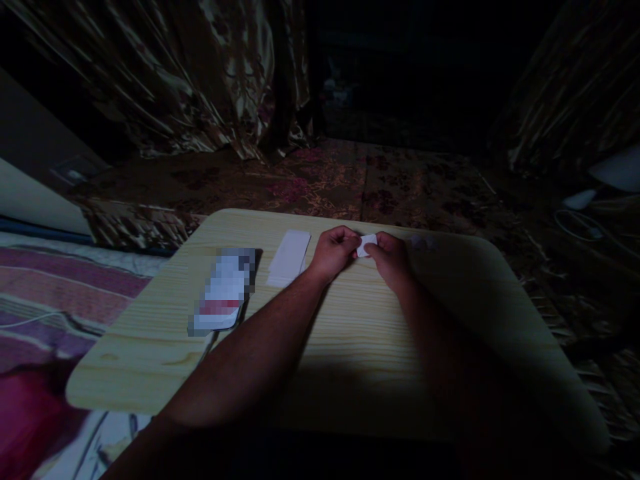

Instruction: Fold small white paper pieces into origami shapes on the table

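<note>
A small piece of white paper (369, 243) is pinched between my two hands, over the far half of a light wooden table (350, 333). My left hand (336, 251) is closed on the paper's left edge. My right hand (392, 257) grips its right side, the thumb lying across the front. Left of my left hand lies a stack of white paper strips (290, 257), slightly fanned. Whether the paper is folded is too dim to tell.
A phone-like object (225, 290), blurred out, lies on the table's left. Small pale lumps (423, 243) sit right of my right hand. A striped bed (75, 293) borders the left side; patterned curtains (225, 73) hang behind. A lamp (617, 170) stands far right.
</note>
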The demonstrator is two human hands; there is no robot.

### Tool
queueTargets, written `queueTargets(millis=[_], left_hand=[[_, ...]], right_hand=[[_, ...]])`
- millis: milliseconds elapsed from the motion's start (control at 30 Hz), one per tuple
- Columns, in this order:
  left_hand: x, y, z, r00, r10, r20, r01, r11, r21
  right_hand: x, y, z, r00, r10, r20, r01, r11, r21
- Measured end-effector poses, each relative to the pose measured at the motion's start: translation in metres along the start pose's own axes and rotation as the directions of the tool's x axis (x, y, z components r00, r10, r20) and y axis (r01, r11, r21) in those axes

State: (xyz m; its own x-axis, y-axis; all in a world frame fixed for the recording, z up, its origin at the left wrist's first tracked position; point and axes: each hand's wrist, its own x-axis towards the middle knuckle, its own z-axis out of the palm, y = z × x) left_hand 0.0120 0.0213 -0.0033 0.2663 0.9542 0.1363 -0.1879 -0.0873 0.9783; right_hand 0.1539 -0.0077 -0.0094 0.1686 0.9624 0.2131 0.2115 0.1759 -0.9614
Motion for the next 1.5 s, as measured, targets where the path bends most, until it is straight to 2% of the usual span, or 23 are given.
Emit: queueTargets(millis=[333,600,833,1000,1500], left_hand=[[0.0007,-0.0013,0.0002,1.0,0.013,-0.02,-0.013,1.0,0.002],[0.0003,-0.0002,0.0002,0.999,0.029,-0.012,-0.029,0.999,0.045],[0.0009,0.0001,-0.0004,0.999,0.021,-0.025,-0.018,0.995,0.101],[0.0018,-0.002,-0.0005,0.998,0.01,-0.057,-0.006,0.997,0.074],[0.0004,0.0008,-0.0001,1.0,0.005,-0.02,-0.003,0.993,0.121]], right_hand=[[-0.0024,-0.0045,-0.0006,1.0,0.018,-0.011,-0.018,1.0,0.012],[-0.002,-0.0059,-0.003,1.0,0.009,-0.028,-0.011,0.996,-0.087],[-0.0023,-0.0047,-0.0023,0.999,0.004,-0.033,-0.007,0.997,-0.075],[-0.0023,-0.0052,-0.0015,0.999,-0.003,-0.044,0.002,1.0,-0.025],[-0.0021,-0.0055,-0.0013,0.999,0.008,-0.043,-0.009,1.0,-0.025]])
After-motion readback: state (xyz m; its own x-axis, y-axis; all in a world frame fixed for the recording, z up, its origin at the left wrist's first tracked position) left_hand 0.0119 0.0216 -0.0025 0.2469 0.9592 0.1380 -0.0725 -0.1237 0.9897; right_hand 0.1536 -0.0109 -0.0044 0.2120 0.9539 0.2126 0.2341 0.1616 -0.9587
